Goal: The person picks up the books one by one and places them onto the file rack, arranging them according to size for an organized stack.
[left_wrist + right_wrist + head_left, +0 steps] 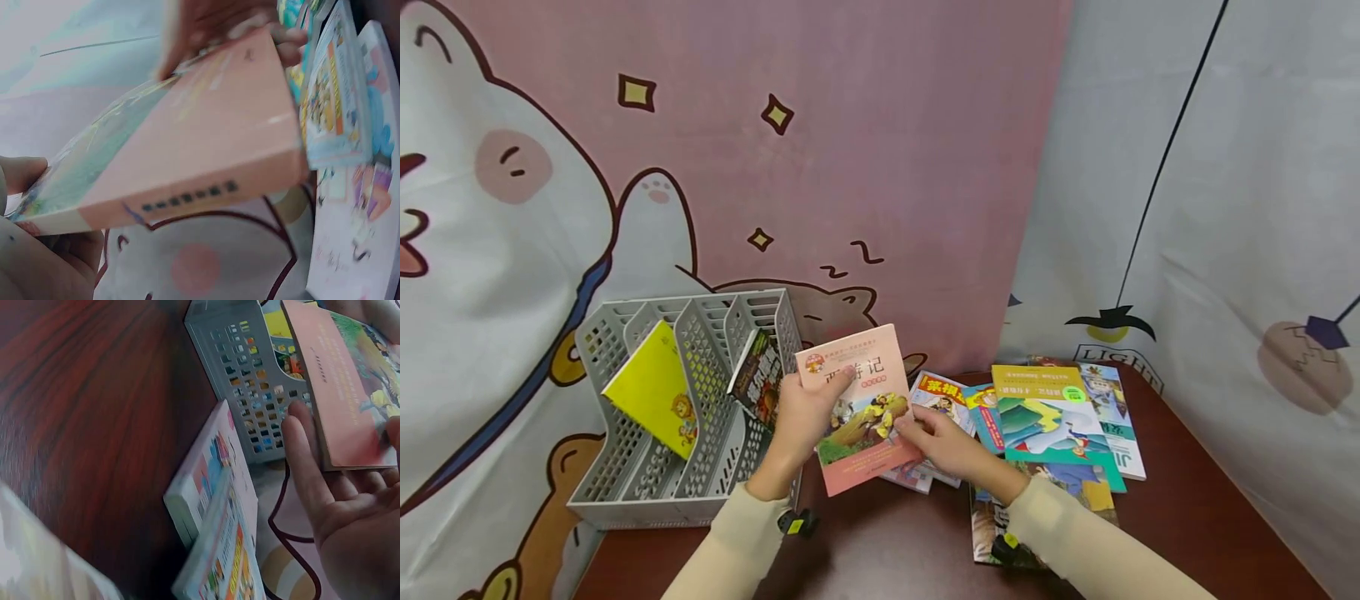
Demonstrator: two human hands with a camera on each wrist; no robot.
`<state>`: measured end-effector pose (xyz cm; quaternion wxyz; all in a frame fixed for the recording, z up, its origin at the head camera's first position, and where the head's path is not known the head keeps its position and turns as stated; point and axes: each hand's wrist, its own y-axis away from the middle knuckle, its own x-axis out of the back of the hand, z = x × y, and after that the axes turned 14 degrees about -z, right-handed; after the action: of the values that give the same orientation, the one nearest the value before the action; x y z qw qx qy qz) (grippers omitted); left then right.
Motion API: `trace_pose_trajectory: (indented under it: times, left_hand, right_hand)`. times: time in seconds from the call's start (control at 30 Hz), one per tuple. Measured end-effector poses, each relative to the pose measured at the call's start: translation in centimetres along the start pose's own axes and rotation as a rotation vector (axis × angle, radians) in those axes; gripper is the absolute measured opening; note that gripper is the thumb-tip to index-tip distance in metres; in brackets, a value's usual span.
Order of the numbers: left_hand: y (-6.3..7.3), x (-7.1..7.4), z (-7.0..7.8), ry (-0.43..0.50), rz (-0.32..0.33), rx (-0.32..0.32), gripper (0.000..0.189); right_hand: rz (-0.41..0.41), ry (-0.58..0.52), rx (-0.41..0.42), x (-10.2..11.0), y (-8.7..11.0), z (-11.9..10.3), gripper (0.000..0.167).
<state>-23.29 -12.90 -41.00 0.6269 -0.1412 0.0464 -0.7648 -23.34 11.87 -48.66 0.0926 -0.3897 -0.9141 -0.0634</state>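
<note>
Both hands hold a pink book (868, 417) upright above the table, its illustrated cover turned toward me. The left hand (805, 417) pinches the left side, thumb across the cover. At the lower right edge, the right hand (951, 446) grips the book with its thumb on the front and fingers behind. In the left wrist view, the spine of the pink book (206, 194) shows. Left of the hands stands a grey file organizer (647, 510) with perforated dividers. A yellow book (655, 387) and a dark-covered book (760, 375) lean inside it, in separate compartments.
Several books lie behind and right of the hands, among them a green-and-yellow book (1052, 425) on a pile and a white book with red lettering (943, 396). The dark red tabletop (880, 550) ends against a printed curtain (887, 167).
</note>
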Motion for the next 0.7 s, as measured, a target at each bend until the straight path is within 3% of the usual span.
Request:
trace_pose_trajectory:
  times: [0.2, 0.43, 0.7]
  left_hand:
    - [0.6, 2.9, 0.5, -0.040, 0.069, -0.013, 0.026]
    - [1.6, 5.7, 1.0, -0.075, 0.172, -0.024, 0.031]
    - [2.8, 8.4, 1.1, -0.087, 0.262, -0.012, 0.035]
  right_hand:
    - [-0.044, -0.088, -0.013, -1.8, -1.2, 0.0, 0.042]
    - [-0.069, -0.210, -0.049, -4.2, -3.0, -0.3, 0.052]
    - [-0.110, -0.283, -0.041, -7.6, -5.5, -0.4, 0.039]
